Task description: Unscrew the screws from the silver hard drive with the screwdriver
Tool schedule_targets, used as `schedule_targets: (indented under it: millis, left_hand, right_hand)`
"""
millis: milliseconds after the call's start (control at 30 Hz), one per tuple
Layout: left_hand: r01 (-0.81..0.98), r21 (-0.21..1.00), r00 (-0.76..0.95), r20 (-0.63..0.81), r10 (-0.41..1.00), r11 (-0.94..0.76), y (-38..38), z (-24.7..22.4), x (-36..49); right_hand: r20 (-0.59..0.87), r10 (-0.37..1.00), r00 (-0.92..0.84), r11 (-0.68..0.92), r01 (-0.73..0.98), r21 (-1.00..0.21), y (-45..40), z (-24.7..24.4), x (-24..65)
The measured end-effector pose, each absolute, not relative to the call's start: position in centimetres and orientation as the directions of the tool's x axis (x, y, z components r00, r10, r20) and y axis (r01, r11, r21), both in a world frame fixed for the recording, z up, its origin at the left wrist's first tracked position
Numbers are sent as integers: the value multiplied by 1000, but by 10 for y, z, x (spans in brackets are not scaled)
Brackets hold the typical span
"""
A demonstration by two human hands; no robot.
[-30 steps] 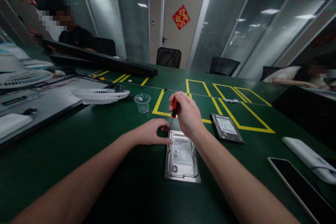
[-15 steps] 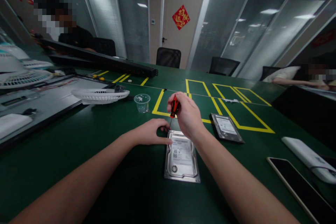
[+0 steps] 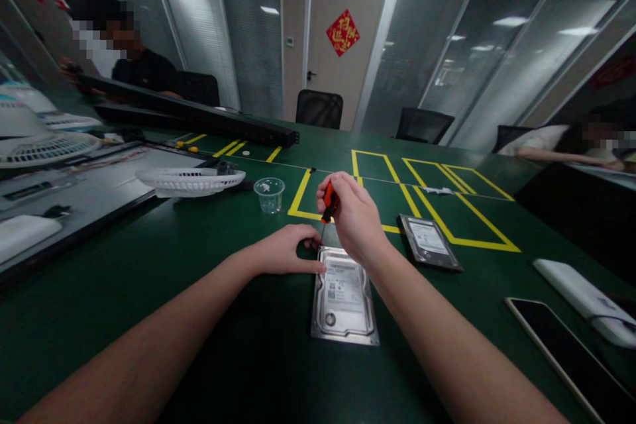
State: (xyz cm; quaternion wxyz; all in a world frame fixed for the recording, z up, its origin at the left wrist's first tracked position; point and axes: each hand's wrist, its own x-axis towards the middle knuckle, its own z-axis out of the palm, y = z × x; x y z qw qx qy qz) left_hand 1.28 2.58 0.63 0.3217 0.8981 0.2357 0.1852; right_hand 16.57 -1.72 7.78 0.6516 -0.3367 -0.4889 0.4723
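Observation:
A silver hard drive [image 3: 345, 295] with a white label lies flat on the green table in front of me. My left hand [image 3: 291, 250] steadies its far left corner, thumb on the top edge and the other fingers curled at the corner. In my right hand [image 3: 352, 212] is a red and black screwdriver [image 3: 328, 204], gripped by the handle. Its shaft points down at the drive's far left corner, near my left fingertips. Whether the tip sits in a screw is too small to tell.
A clear plastic cup [image 3: 269, 196] and a white fan grille [image 3: 191, 180] stand left. A second hard drive [image 3: 430, 243], a phone [image 3: 566, 351] and a white power bank [image 3: 586, 298] lie right. Yellow tape [image 3: 487, 242] marks the table [image 3: 238, 358]. People sit at both far sides.
My right fingers have shifted slightly around the screwdriver handle, which appears turned a little. My left hand and the hard drive stay in place.

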Motion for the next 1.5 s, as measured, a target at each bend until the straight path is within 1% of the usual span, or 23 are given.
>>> schedule_targets:
  millis: [100, 167, 367, 467, 633, 1000, 1267, 1500]
  left_hand:
    - [301, 664, 818, 188, 543, -684, 26, 6, 13]
    - [300, 666, 818, 189, 543, -683, 25, 6, 13]
    - [305, 664, 812, 193, 551, -683, 24, 7, 13]
    - [301, 666, 813, 195, 549, -683, 23, 8, 13]
    - [308, 671, 813, 183, 553, -674, 23, 11, 13]
    - [308, 669, 821, 172, 544, -676, 24, 9, 13]
    - [323, 667, 816, 162, 554, -671, 23, 10, 13]
    - [319, 669, 819, 162, 550, -671, 24, 9, 13]
  right_hand:
    - [338, 939, 61, 338, -338, -878, -16, 74, 166]
    - [348, 937, 33, 338, -342, -877, -15, 72, 166]
    - [371, 929, -22, 359, -204, -911, -16, 70, 169]
    - [354, 935, 5, 348, -188, -918, -18, 72, 168]
    - [327, 940, 95, 340, -219, -915, -19, 75, 167]
    - [328, 937, 120, 347, -197, -917, -18, 77, 169]
    - [300, 937, 179, 339, -258, -905, -17, 78, 167]
    - [320, 936, 147, 346, -211, -914, -17, 78, 169]
